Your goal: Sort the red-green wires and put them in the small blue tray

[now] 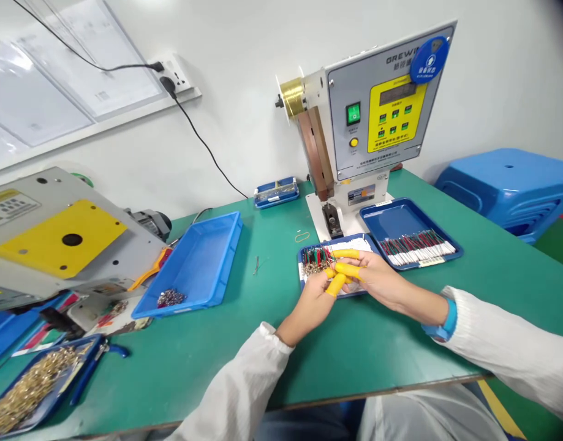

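Yellow finger covers are on both hands, which meet over the near edge of a small blue tray (303,283). In that tray lie red, green and black wires (314,255) with brass-coloured ends, beside white pieces. My left hand (315,300) has its fingers pinched together; what they hold is too small to make out. Touching it from the right, my right hand (375,278) is also closed at the fingertips, its held item hidden. A second blue tray (394,217) behind my right hand bears a row of wires with white sleeves (416,250).
A grey machine (345,153) with a wire spool stands behind the trays. To the left are a large blue bin (203,257), another machine (65,233) and a tray of brass parts (33,386) beside blue-handled pliers (90,370). A blue stool (511,177) is at the right.
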Motion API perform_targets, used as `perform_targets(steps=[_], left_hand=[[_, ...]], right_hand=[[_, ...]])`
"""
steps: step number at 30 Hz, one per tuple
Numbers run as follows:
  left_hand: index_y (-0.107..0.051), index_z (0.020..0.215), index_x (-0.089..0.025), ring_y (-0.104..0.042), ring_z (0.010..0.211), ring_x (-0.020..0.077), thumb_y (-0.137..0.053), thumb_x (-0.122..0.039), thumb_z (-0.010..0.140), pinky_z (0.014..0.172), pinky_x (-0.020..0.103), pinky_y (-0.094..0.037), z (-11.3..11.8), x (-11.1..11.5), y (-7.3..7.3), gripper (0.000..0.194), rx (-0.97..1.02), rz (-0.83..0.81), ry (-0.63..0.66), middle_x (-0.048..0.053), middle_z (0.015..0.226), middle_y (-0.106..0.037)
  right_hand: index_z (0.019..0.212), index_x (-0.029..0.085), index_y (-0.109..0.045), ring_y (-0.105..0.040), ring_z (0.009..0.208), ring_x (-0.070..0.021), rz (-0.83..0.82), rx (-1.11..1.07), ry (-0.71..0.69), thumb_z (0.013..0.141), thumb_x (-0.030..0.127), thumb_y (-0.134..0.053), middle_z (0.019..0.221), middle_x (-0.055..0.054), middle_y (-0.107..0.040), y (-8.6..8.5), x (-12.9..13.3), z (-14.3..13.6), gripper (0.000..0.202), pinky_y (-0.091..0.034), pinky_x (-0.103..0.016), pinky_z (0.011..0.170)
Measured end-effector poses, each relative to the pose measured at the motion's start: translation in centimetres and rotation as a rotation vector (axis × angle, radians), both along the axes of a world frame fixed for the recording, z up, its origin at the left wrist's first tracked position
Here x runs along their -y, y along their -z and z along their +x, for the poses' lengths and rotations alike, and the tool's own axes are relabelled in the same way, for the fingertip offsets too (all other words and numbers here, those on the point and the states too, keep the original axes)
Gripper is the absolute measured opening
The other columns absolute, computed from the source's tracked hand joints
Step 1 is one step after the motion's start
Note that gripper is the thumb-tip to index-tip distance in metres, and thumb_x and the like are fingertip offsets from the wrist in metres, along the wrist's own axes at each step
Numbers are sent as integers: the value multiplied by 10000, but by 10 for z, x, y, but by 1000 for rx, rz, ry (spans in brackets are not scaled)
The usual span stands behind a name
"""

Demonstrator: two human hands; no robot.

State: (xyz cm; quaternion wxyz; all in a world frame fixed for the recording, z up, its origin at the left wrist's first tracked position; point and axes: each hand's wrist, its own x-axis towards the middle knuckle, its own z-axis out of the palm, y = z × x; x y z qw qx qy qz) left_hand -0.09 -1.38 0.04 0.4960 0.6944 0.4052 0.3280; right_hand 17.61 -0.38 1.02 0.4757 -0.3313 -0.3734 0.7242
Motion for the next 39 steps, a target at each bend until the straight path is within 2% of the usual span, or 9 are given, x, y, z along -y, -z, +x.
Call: perform_targets(steps=[6, 11, 14, 19, 23, 26, 29, 36, 39], left_hand=[[-652, 725, -133, -372, 486, 82, -564, -546, 950, 501, 223, -299, -4, -7, 13, 478, 172, -103, -15, -18, 556, -503], [-622, 723, -136, -295, 432, 66, -587, -622, 896, 461, 218, -217, -8, -13, 14, 517, 277, -264, -47, -48, 511, -436], [-605, 728, -136, -332, 451, 69, -588, -646, 889, 462, 217, -215, -10, -15, 15, 535, 251, -290, -10, -28, 552, -485], [-456, 633, -174, -274, 466, 60, -614, -640, 888, 468, 218, -199, -9, -14, 14, 554, 303, -285, 36, -69, 540, -335], [-419, 623, -185, -269, 469, 65, -569, -647, 921, 473, 232, -205, -11, -15, 12, 570, 304, -241, 95, -65, 546, -322], [-439, 607, -178, -283, 479, 75, -507, -662, 948, 486, 243, -221, -14, -13, 9, 596, 247, -209, 169, -49, 537, -351], [-455, 586, -174, -316, 497, 87, -467, -701, 950, 509, 250, -253, -15, -10, 4, 641, 144, -142, 187, -34, 527, -378], [-464, 576, -177, -363, 516, 103, -461, -679, 964, 538, 264, -290, -17, -9, 1, 635, 86, -76, 239, -20, 528, -410], [-429, 573, -186, -346, 515, 104, -432, -626, 994, 533, 276, -272, -15, -3, -2, 609, 99, -95, 259, -19, 534, -395]], right_hand=[[961, 172, -780, -725, 782, -181, 67, 105, 151, 621, 345, -958, 900, -59, -795, 3, -3, -3, 421, -565, -307, 746], [1098, 173, -727, -685, 753, -155, 122, 144, 193, 658, 366, -934, 847, -18, -768, 1, -6, -2, 522, -522, -296, 738], [1130, 163, -691, -650, 732, -138, 158, 164, 137, 691, 360, -911, 838, -6, -749, 0, -7, 0, 529, -491, -279, 707], [1163, 176, -655, -605, 653, -128, 220, 213, 88, 781, 423, -834, 817, 4, -717, 4, -8, 0, 489, -458, -265, 619], [846, 183, -612, -563, 604, -126, 290, 320, -50, 858, 451, -737, 677, 26, -631, 6, -5, 0, 296, -439, -264, 601], [739, 196, -550, -536, 596, -125, 383, 380, -181, 925, 338, -610, 626, 35, -576, 9, -2, 3, 242, -421, -266, 616], [683, 203, -515, -520, 604, -128, 482, 420, -257, 905, 218, -530, 613, 34, -548, 12, -1, 7, 223, -408, -268, 630], [665, 212, -476, -434, 578, -120, 551, 488, -229, 866, 204, -515, 599, 46, -492, 12, 0, 8, 206, -337, -260, 574], [623, 219, -415, -356, 550, -110, 627, 465, -236, 906, 260, -481, 572, 49, -416, 10, -1, 12, 293, -287, -268, 545]])
